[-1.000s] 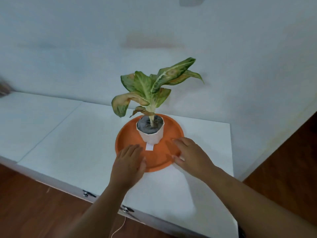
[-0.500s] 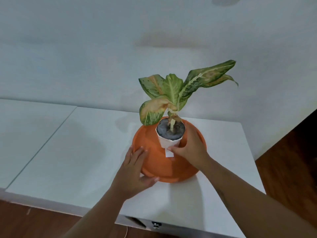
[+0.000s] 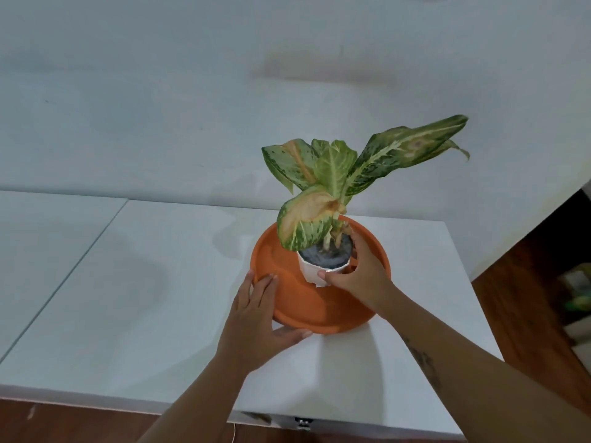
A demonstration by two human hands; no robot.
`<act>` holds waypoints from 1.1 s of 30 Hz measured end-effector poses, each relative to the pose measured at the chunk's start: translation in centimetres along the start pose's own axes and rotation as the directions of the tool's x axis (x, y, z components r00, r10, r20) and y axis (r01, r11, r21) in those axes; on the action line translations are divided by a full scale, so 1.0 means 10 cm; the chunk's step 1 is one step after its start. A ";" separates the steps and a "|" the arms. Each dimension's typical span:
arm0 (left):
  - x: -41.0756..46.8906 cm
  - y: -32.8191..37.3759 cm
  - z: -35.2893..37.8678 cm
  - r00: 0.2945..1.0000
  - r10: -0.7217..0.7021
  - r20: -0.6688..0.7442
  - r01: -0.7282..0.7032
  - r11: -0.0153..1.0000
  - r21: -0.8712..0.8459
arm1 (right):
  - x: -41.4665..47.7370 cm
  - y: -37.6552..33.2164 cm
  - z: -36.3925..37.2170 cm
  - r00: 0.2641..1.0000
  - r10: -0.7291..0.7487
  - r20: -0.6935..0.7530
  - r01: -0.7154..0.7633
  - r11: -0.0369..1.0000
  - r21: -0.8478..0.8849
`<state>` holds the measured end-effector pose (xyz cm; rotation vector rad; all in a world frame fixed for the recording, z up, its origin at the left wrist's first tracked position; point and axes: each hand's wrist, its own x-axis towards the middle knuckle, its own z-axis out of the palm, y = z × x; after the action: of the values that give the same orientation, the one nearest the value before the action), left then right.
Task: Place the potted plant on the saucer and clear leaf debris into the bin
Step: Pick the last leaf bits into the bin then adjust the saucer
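Observation:
A small white pot point(image 3: 311, 274) with dark soil and a green, partly yellowed leafy plant point(image 3: 332, 174) stands upright inside an orange round saucer point(image 3: 284, 266) on the white table point(image 3: 160, 282). My right hand point(image 3: 358, 273) wraps the pot's right side, thumb at its front, fingers round the back rim. My left hand point(image 3: 259, 318) grips the saucer's near-left rim, fingers on the rim and thumb along its front edge. No loose leaf debris or bin is visible.
The table's right edge point(image 3: 473, 298) lies close to the saucer, with brown wooden floor point(image 3: 527, 298) beyond it. A pale wall point(image 3: 192, 91) stands behind. A seam point(image 3: 96, 231) splits the tabletop to the left. The near table edge point(image 3: 128, 401) is just under my forearms.
My right hand went from resting on the saucer's rim to closing around the pot. My left hand shifted onto the saucer's near-left edge and gripped it. The view moved left and closer.

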<state>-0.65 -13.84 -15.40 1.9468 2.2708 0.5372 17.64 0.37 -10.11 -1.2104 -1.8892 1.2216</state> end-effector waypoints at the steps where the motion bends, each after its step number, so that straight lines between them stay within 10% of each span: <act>1: 0.01 0.01 0.00 1.000 -0.008 0.003 0.008 1.000 -0.002 | 0.01 0.01 0.00 1.000 0.006 -0.009 -0.006 1.000 -0.008; 10: 0.03 0.04 0.01 0.999 -0.045 -0.022 0.045 0.999 -0.031 | -0.41 0.30 -0.05 0.979 -0.070 -0.193 -0.033 0.875 -0.483; 33: 0.34 -0.09 0.03 0.989 -0.149 0.019 0.150 0.986 -0.075 | -0.55 0.67 -0.08 0.973 0.028 -0.228 -0.150 0.828 -0.540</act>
<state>-2.03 -10.58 -15.52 1.7233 2.3274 0.5815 23.12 -3.21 -15.84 -1.6692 -2.1097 0.5476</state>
